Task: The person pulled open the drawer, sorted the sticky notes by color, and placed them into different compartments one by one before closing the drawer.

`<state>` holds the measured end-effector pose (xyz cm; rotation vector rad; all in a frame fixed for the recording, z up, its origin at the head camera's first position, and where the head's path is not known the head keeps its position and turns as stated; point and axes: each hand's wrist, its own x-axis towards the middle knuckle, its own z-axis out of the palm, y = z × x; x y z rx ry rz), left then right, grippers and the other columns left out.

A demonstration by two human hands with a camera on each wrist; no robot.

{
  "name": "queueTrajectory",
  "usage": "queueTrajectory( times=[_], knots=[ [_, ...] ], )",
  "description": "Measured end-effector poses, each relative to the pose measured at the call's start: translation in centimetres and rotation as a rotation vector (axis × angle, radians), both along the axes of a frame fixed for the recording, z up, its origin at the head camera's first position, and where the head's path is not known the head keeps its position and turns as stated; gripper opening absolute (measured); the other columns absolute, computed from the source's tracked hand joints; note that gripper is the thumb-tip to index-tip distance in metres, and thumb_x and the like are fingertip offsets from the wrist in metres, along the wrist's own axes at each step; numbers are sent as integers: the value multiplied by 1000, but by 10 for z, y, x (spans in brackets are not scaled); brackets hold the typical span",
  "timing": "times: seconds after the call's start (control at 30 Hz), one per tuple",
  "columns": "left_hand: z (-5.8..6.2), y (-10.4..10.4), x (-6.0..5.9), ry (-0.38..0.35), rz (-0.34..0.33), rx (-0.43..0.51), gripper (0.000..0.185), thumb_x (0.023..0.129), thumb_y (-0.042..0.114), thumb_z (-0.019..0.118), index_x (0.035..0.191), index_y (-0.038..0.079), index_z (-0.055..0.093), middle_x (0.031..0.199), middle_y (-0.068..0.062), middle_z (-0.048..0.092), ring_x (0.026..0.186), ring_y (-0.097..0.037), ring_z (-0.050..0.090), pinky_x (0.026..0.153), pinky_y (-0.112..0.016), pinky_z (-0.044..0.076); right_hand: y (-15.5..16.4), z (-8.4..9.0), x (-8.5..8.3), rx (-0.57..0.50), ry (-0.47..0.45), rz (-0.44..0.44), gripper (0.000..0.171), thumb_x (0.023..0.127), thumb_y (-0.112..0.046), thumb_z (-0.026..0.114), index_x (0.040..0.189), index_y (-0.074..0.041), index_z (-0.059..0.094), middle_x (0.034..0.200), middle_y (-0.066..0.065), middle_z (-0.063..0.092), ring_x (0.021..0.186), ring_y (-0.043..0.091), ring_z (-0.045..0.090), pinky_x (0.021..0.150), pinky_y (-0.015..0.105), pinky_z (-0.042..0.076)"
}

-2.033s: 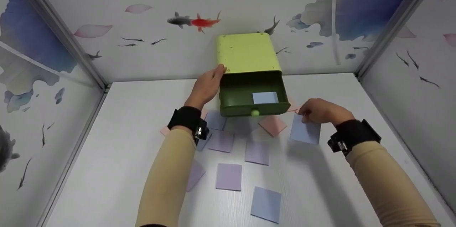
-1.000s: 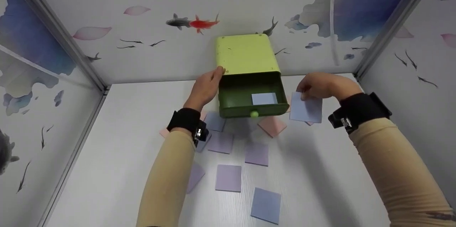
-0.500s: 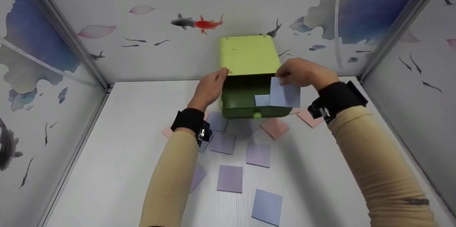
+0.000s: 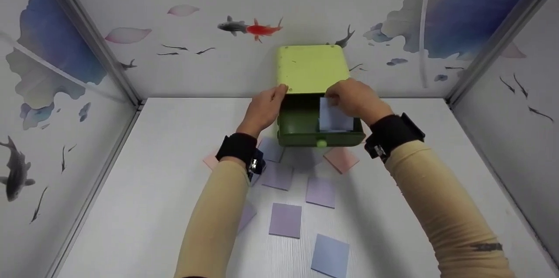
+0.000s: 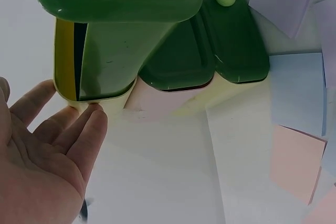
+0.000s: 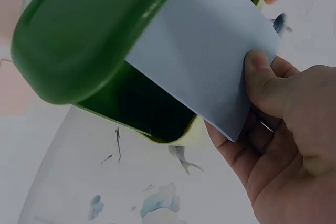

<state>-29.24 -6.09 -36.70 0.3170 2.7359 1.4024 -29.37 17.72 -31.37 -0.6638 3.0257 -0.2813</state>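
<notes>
Right hand (image 4: pixel 351 97) has swung left, pinching the blue note (image 4: pixel 334 117) over the open drawer (image 4: pixel 301 125). Only its wrist view shows the thumb clamp. Left hand (image 4: pixel 264 108), fingers straight, touches the box (image 4: pixel 311 68).

The left hand (image 5: pixel 39 156) lay open, fingertips (image 5: pixel 94 116) touching the yellow-green plastic drawer box (image 5: pixel 65 66) beside its pulled-out dark green drawer (image 5: pixel 173 51)

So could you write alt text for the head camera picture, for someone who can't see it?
A person's right hand lowers a pale blue paper square into the open dark green drawer of a small light green box, while the left hand rests against the box's side. More lilac, blue and pink squares lie scattered on the white table.
</notes>
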Motion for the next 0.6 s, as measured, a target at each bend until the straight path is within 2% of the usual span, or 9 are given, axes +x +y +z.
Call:
queueTrajectory(
  times=[0.07, 0.13, 0.2, 0.3, 0.37, 0.6],
  knots=[
    [0, 0, 0, 2, -6, -8, 62, 102, 59, 25, 118, 12, 62, 107, -11, 61, 110, -22, 58, 99, -38, 44, -1, -6, 0, 12, -6, -12, 21, 93, 1, 56, 100, -9, 74, 99, 10, 69, 85, 27, 57, 78, 43, 49],
    [-1, 0, 0, 9, -4, -16, 62, 103, 58, 25, 128, 14, 60, 122, -9, 62, 119, -21, 56, 104, -37, 43, -3, -12, 1, 17, -20, -19, 24, 92, 2, 56, 102, -9, 74, 100, 9, 69, 84, 26, 57, 77, 42, 48],
    [-1, 0, 0, 16, 2, -14, 60, 103, 57, 26, 132, 16, 58, 124, -7, 62, 123, -19, 55, 106, -37, 42, -4, -16, 1, 24, -35, -23, 23, 92, 2, 56, 100, -10, 74, 97, 9, 68, 82, 26, 55, 75, 40, 47],
    [-1, 1, 0, 17, 1, -8, 57, 103, 57, 26, 110, 13, 62, 102, -5, 59, 108, -21, 58, 98, -36, 44, -4, -22, 2, 26, -42, -17, 20, 92, 2, 56, 95, -8, 72, 93, 9, 66, 79, 25, 53, 72, 38, 45],
    [-1, 1, 0, 19, 0, -2, 55, 103, 57, 27, 97, 11, 57, 86, -5, 48, 96, -22, 56, 92, -37, 44, -3, -25, 3, 30, -46, -9, 17, 91, 1, 57, 91, -8, 71, 90, 9, 65, 78, 24, 52, 71, 38, 43],
    [-2, 2, 0, 27, 13, 4, 55, 103, 55, 29, 110, 11, 61, 88, -4, 51, 98, -21, 56, 95, -36, 44, 1, -36, 2, 38, -70, -37, 15, 91, -1, 60, 85, -8, 71, 81, 7, 62, 70, 22, 50, 64, 35, 41]
  ],
)
